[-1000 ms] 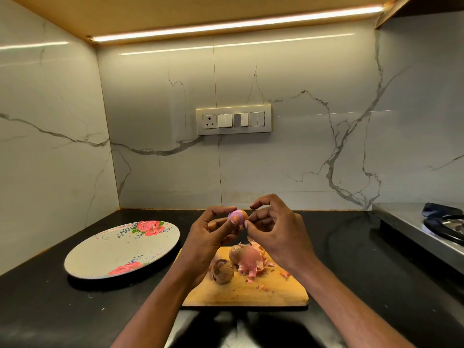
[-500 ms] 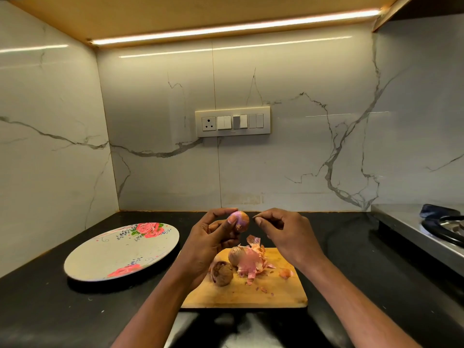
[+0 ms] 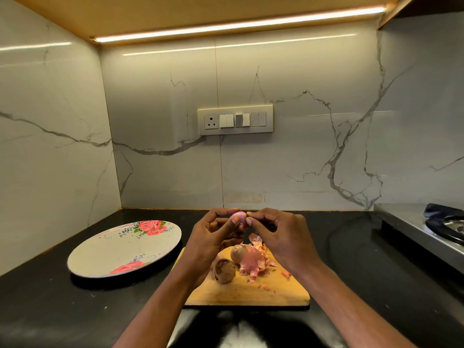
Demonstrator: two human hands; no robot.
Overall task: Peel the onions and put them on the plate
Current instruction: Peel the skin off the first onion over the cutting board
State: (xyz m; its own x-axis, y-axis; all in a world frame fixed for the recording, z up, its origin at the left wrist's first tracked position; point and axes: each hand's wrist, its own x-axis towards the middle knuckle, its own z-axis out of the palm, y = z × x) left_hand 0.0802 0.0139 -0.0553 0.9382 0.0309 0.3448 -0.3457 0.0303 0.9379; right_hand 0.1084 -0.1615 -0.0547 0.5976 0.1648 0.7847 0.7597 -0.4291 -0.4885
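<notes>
Black stone makes the surface, seen from the single head view, with pale veined marble walls behind and to the left. Above the far end of a wooden board, both hands are raised and meet around one small onion, pinkish-purple and mostly bare of skin. The left hand holds it between thumb and curled fingers. The right hand has its fingertips pinched together against the onion's right side, on skin too small to make out clearly.

On the board, below the hands, lie two more onions, unpeeled: a brown one near the left wrist and a paler one just behind it. A heap of pink peels rests against the paler onion, with small scraps scattered toward the board's right edge.

Left of the board, just beside it, sits a round plate with red roses painted at its far and near rims; no onion lies on it.

On the back wall is a switch panel with a socket. At the far right, a steel stove shows part of a dark burner. A light strip glows under the cabinet above.
</notes>
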